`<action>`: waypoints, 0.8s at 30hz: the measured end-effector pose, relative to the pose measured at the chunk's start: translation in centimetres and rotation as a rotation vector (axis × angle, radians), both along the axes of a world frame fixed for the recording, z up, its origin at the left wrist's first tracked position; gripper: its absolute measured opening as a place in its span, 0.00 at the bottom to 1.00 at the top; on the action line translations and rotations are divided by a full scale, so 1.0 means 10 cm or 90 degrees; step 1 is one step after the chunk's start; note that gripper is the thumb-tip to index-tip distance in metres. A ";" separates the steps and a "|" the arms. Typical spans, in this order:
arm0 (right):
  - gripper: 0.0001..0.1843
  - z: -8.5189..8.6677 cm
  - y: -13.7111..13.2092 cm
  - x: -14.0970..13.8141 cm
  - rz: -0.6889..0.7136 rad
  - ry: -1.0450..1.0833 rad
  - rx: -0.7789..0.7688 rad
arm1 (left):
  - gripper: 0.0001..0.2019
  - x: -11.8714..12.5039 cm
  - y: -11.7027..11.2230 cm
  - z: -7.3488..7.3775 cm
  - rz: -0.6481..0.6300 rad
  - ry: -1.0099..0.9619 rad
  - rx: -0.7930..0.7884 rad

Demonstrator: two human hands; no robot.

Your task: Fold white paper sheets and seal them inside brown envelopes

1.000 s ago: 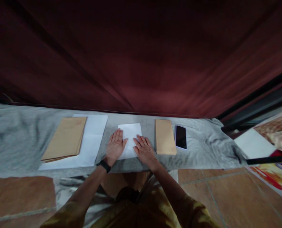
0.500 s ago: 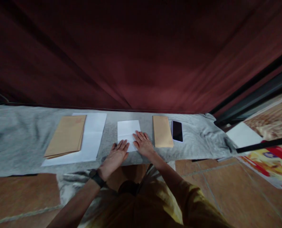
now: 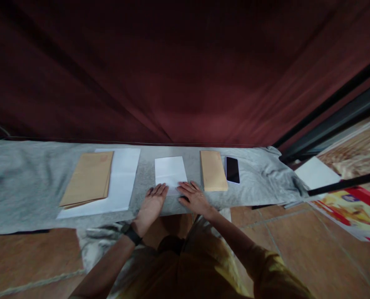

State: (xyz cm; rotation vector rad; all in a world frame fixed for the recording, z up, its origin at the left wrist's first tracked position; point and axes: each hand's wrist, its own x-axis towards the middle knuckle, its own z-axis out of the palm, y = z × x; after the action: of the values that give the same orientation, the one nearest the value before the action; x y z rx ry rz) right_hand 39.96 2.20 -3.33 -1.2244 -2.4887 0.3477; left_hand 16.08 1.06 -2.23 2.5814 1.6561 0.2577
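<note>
A small white sheet of paper (image 3: 171, 169), which looks folded, lies flat on the grey cloth in front of me. My left hand (image 3: 152, 203) rests on its near left corner, fingers stretched out. On the near right corner lies my right hand (image 3: 195, 200), its fingers spread and flat. The hands cover the near corners of the paper. To the right of it is a brown envelope (image 3: 214, 171), apart from my right hand. Farther left, a stack of brown envelopes (image 3: 89, 176) sits on larger white sheets (image 3: 124, 178).
A phone (image 3: 232, 170) lies right of the single envelope. Grey cloth (image 3: 259, 178) covers the narrow table. A dark red curtain (image 3: 185, 83) hangs behind it. Black metal bars (image 3: 343, 189) and a colourful printed box (image 3: 356, 211) are at the right.
My right hand has slid nearer to me and slightly right, to the paper's near edge, uncovering more of the sheet. My left hand has barely moved. The view has shifted slightly.
</note>
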 end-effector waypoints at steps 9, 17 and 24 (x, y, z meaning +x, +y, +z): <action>0.10 -0.17 0.06 0.05 -0.071 0.170 -0.046 | 0.16 -0.27 -0.10 0.05 0.047 -0.258 -0.046; 0.15 -0.17 0.04 -0.05 -0.225 0.096 -0.020 | 0.16 -0.37 0.12 -0.03 0.266 -0.438 -0.124; 0.15 -0.03 0.10 -0.28 -0.367 0.031 -0.059 | 0.15 -0.23 0.22 0.10 0.330 -0.357 -0.149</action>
State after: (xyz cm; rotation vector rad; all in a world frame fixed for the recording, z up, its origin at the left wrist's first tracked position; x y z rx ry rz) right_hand 37.20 3.15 -3.60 -1.8636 -1.9751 0.3312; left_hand 13.74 3.29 -1.19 1.6608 1.9263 0.6873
